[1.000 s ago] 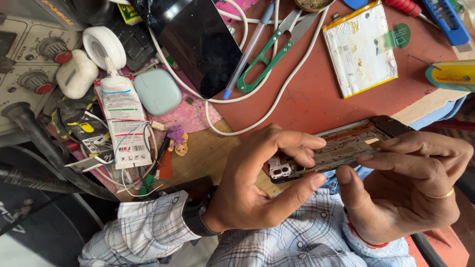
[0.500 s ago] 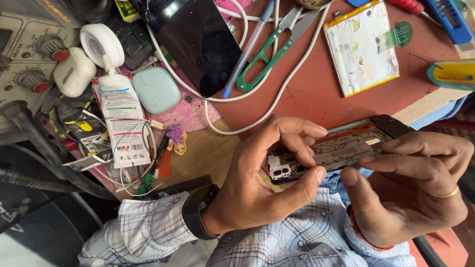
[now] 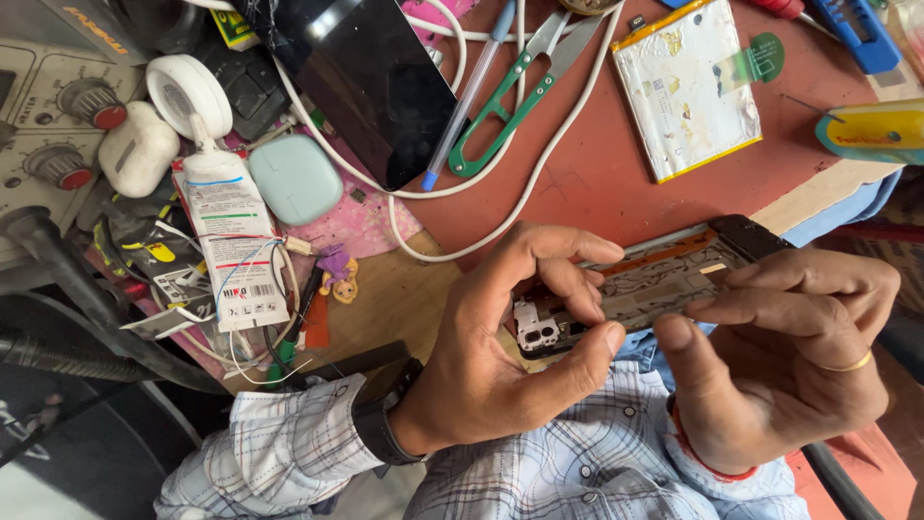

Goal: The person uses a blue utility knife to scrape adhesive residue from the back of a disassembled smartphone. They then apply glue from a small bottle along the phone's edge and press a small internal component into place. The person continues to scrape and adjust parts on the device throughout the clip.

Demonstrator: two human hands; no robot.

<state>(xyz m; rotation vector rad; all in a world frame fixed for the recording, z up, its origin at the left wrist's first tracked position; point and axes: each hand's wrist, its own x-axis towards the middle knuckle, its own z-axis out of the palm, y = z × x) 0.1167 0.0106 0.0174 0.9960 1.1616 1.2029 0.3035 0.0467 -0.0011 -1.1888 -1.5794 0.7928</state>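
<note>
**Open phone held over cluttered bench**

Red bench (image 3: pixel 616 183), cluttered. Nearest: left hand (image 3: pixel 500 356) pinches the camera end of the phone frame (image 3: pixel 645 284), thumb under, fingers over, steadying it edge-up. Right hand (image 3: pixel 789 366) clamps the other end, fingertips on the board side. Further: glue tube (image 3: pixel 226 241), battery (image 3: pixel 685 89), snips (image 3: pixel 510 101), dark screen panel (image 3: pixel 366 77).
</note>
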